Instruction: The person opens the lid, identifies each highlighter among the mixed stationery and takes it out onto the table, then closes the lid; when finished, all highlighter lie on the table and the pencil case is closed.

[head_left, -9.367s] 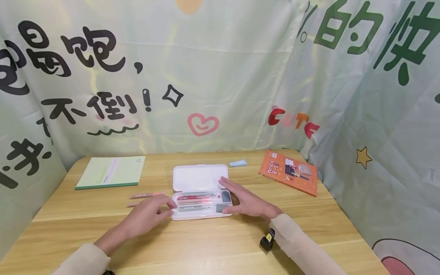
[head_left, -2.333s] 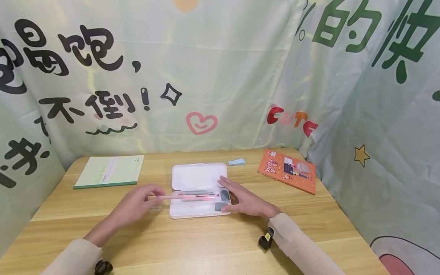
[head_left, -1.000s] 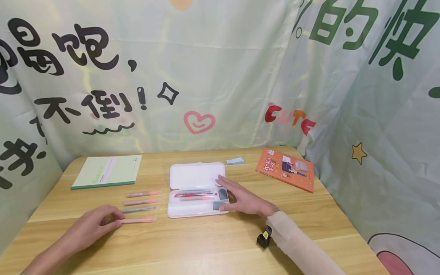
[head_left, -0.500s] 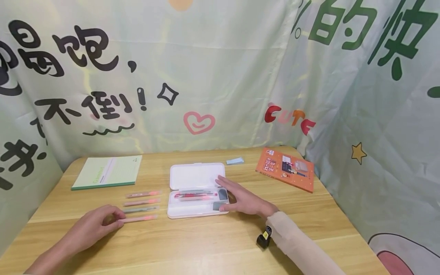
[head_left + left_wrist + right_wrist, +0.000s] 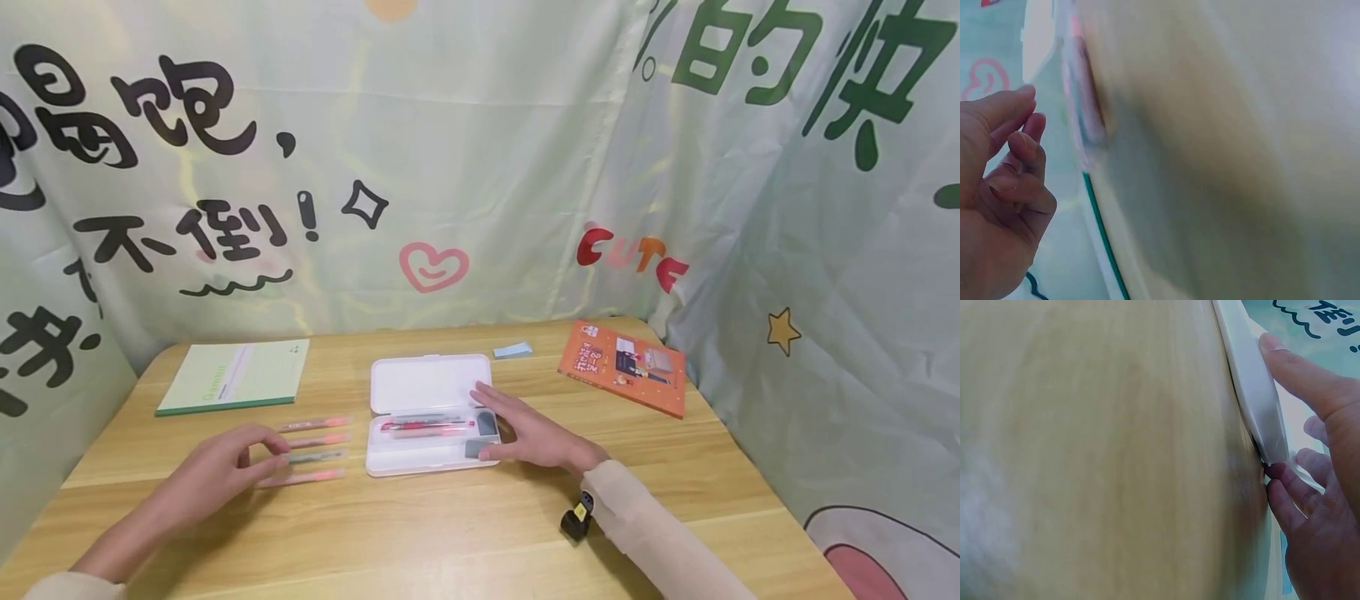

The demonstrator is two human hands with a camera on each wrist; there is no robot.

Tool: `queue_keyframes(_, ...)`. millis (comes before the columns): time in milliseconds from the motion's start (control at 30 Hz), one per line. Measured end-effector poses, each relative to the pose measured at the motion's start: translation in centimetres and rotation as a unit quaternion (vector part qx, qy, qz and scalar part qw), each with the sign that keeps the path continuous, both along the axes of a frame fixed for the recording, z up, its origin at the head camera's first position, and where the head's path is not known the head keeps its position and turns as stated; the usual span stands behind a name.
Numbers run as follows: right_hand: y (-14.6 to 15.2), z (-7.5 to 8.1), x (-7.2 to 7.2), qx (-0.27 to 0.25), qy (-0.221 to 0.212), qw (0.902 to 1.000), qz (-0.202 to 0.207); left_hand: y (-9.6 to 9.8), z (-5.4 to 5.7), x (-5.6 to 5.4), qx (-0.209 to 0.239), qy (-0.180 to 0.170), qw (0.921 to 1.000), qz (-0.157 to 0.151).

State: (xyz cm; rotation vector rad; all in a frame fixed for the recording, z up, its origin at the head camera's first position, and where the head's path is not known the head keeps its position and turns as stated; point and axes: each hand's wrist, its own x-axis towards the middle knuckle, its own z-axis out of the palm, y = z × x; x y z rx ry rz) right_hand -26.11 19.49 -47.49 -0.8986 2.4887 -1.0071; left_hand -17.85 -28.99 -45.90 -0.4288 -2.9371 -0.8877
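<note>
An open white pencil case [image 5: 408, 458] lies with its lid [image 5: 427, 385] back. Inside are a red pen [image 5: 427, 426], other pens beside it and grey blocks [image 5: 477, 449] at the right end. To the left, several pens are lined up on the table: a pink pen [image 5: 311, 477] nearest, a grey-green pen [image 5: 318, 457] behind it, pink ones beyond. Over their left ends is my left hand [image 5: 225, 467], its fingers loosely bent; the left wrist view shows nothing between them. My right hand [image 5: 536, 433] rests against the case's right end, thumb at the front, fingers extended towards the lid.
A pale green notebook [image 5: 236, 375] is at the back left, an orange book [image 5: 626, 367] at the back right. Behind the case lies a small light-blue strip [image 5: 513, 350]. A printed cloth [image 5: 510, 167] hangs along the table's far edge.
Two further pens came out of the case and now lie in the row. My left hand has let go of the nearest pink pen and moved up and right. My right hand stays put.
</note>
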Motion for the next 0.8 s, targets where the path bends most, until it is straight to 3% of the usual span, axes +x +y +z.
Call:
queue_keyframes(267, -0.1, 0.1, 0.1, 0.004, -0.009, 0.9999, -0.01, 4.5, 0.6, -2.4, 0.0, 0.017, 0.9968, -0.078)
queue_keyframes(433, -0.1, 0.2, 0.1, 0.004, -0.012, 0.9999, -0.011, 7.3, 0.4, -3.6, 0.019, -0.056, 0.9935, -0.098)
queue_keyframes(500, -0.1, 0.1, 0.0, 0.003, -0.013, 0.9998, -0.013, 8.3, 0.3, -4.0, 0.015, -0.063, 0.9931, -0.098)
queue_keyframes(667, 0.0, 0.1, 0.0, 0.001, -0.012, 0.9999, -0.011, 10.7, -0.3, -4.8, -0.03, -0.018, 0.9929, -0.114)
queue_keyframes(800, -0.1, 0.0, 0.0, 0.0, -0.01, 0.9999, -0.01, 12.1, -0.5, -4.9, -0.06, -0.008, 0.9912, -0.118)
